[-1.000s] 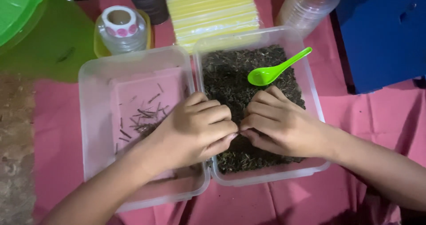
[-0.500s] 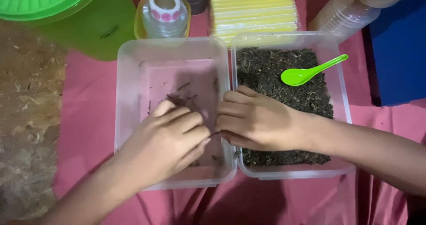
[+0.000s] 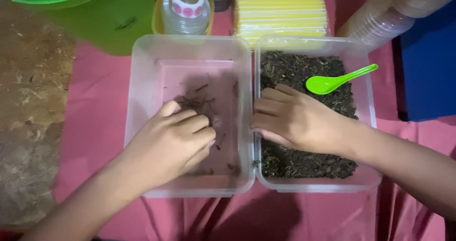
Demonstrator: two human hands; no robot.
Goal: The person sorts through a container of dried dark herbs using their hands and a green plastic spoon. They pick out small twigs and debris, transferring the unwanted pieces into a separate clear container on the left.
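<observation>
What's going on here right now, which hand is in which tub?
A person works over two clear plastic tubs set side by side on a pink cloth. The left hand is inside the left tub, which holds only a few thin dark twigs. The right hand rests, fingers curled, on the dark dried leaf matter filling the right tub. A green plastic spoon lies on that material, untouched. Whether either hand pinches anything cannot be told.
</observation>
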